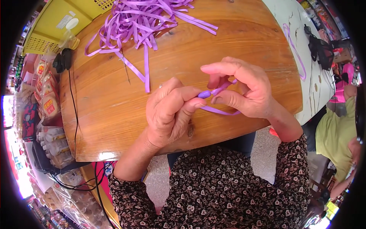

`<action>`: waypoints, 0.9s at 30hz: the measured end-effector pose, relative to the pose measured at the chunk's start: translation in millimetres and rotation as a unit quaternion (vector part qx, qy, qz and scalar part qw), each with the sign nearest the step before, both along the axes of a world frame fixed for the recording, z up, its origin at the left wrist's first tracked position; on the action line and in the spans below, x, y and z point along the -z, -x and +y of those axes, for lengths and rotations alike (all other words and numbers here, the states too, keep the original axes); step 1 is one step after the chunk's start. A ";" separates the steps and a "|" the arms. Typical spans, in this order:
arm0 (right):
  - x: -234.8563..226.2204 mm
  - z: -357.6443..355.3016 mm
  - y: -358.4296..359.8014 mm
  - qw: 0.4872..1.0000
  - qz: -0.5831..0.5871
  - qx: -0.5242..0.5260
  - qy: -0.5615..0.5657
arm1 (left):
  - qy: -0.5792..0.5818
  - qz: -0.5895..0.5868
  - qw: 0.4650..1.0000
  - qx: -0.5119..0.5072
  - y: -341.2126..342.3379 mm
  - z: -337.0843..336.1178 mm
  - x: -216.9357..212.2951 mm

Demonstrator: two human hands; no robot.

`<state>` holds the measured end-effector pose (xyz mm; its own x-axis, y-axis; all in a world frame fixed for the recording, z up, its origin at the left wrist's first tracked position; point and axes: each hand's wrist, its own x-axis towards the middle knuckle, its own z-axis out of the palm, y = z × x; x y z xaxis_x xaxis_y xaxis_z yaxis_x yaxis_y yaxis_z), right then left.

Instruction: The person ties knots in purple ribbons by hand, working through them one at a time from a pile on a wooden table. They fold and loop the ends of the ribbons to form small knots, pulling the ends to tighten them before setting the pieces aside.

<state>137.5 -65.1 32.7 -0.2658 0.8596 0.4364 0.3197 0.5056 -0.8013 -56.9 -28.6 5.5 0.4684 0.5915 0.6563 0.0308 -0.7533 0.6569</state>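
My left hand [171, 114] and my right hand [244, 89] meet above the near edge of a wooden table [114, 114]. Between their fingertips they pinch one purple ribbon strip [213, 93], folded into a small loop at the left thumb, with its tail running under my right palm. A heap of loose purple ribbon strips [141, 21] lies at the far side of the table, one strip trailing toward the middle.
A yellow plastic crate [57, 26] stands far left with a clear cup beside it. A black cable [72, 99] runs down the table's left edge past packaged goods. A white table [309, 57] with another ribbon is right. A person in green [335, 137] sits at right.
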 end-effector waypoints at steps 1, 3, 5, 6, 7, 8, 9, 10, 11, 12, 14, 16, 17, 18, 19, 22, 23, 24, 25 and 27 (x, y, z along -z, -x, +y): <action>-1.0 0.6 0.3 1.000 0.000 0.001 -0.002 | 0.007 0.006 1.000 0.002 0.7 -0.2 -0.6; -3.9 0.8 -0.7 0.999 -0.022 -0.013 -0.032 | 0.013 0.010 1.000 0.008 0.1 0.2 -0.7; -4.1 0.8 -1.0 0.998 -0.022 -0.017 -0.056 | 0.038 0.012 0.999 0.026 -1.9 1.5 0.4; -3.8 -0.4 -3.6 0.997 -0.023 -0.019 -0.077 | 0.036 0.007 0.999 0.039 -5.4 1.8 0.4; -2.5 -0.6 -5.3 0.996 -0.030 -0.006 -0.079 | 0.076 0.016 0.996 0.052 -7.2 0.7 0.1; -0.1 0.3 -6.1 0.998 -0.019 -0.017 -0.064 | 0.114 0.026 0.991 0.066 -7.9 -0.4 0.1; -1.0 0.2 -9.6 0.998 -0.011 -0.024 -0.052 | 0.102 0.036 0.992 0.068 -7.4 -0.3 -0.1; -1.0 -1.3 -14.4 0.998 -0.028 0.005 -0.054 | 0.091 0.040 0.992 0.081 -10.7 0.9 2.3; 1.6 -1.9 -16.2 0.999 0.012 -0.002 -0.030 | 0.105 0.045 0.991 0.067 -14.0 -1.0 2.7; 2.0 -3.1 -19.2 0.998 0.055 -0.012 -0.010 | 0.117 0.053 0.991 0.048 -16.1 -2.7 1.3; -0.7 -5.9 -23.4 0.997 0.080 0.009 0.001 | 0.095 0.041 0.995 0.009 -19.9 -3.3 -3.5; -2.6 -14.8 -36.8 0.992 0.124 0.027 0.019 | 0.075 0.025 0.996 -0.031 -21.1 -0.3 -2.0; -4.0 -19.6 -46.2 0.992 0.120 0.039 0.012 | 0.100 0.035 0.992 -0.072 -19.8 4.4 5.9; -5.6 -24.9 -57.5 0.982 0.171 0.059 0.062 | 0.125 0.046 0.984 -0.115 -17.9 7.3 12.9; -8.2 -30.0 -69.7 0.965 0.223 0.079 0.112 | 0.121 0.044 0.986 -0.106 -16.6 9.1 17.1; -27.4 -45.8 -117.3 0.948 0.223 0.215 0.073 | 0.176 0.030 0.980 -0.088 -15.1 12.6 25.3; -31.7 -48.7 -137.4 0.943 0.220 0.249 0.027 | 0.172 0.029 0.981 -0.084 -14.6 11.6 26.0; -37.3 -50.8 -158.8 0.935 0.216 0.281 -0.020 | 0.163 0.047 0.982 -0.084 -13.3 9.9 25.7; -44.8 -51.9 -178.7 0.930 0.211 0.297 -0.056 | 0.154 0.066 0.982 -0.087 -12.5 9.1 25.0; -59.6 -53.1 -215.5 0.908 0.200 0.344 -0.129 | 0.118 0.080 0.985 -0.093 -17.0 7.8 20.0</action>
